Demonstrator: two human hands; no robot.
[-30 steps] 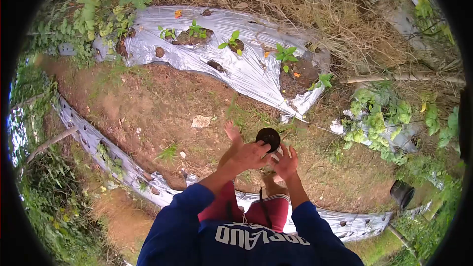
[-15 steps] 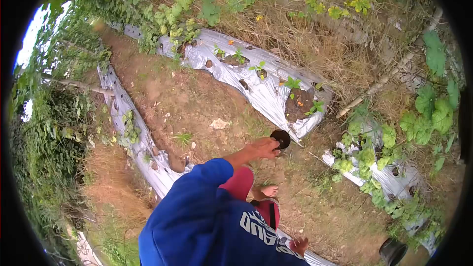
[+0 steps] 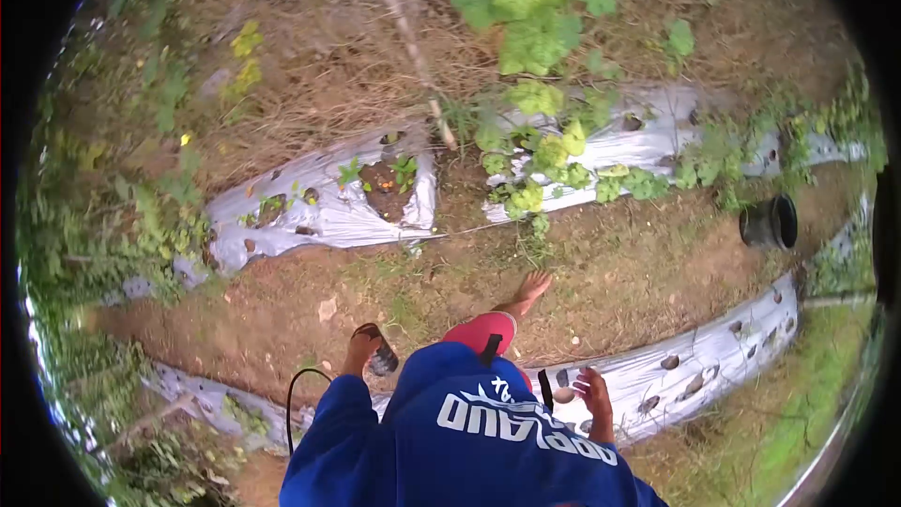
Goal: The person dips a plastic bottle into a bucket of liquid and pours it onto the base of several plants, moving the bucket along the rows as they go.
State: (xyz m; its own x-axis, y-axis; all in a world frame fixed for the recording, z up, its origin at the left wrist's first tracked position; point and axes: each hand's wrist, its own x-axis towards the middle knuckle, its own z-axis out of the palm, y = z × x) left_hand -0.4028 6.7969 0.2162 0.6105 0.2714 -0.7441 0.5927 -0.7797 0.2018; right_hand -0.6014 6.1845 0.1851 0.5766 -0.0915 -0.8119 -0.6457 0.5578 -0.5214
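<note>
My left hand [image 3: 360, 354] is low at my left side, its fingers closed round a small dark cup [image 3: 385, 359]. The cup's contents do not show. On the other side, my right hand [image 3: 594, 391] hangs beside my shirt with fingers apart and nothing in them. Below it runs a bed covered with silver plastic mulch [image 3: 694, 390], with planting holes along it. Ahead of me another silver-mulched bed [image 3: 328, 211] carries small green seedlings [image 3: 404, 169] in a hole of dark soil.
A black bucket [image 3: 770, 222] stands on the dirt path [image 3: 648, 263] at the right. Leafy vines [image 3: 535, 155] spread over the far bed beside a wooden pole [image 3: 413, 47]. Dry grass lies beyond. A thin black cord [image 3: 293, 394] curves near my left sleeve.
My view has turned to the right, so the seedlings now sit further left and the bucket is fully in view. My left hand with the cup has come back closer to my body.
</note>
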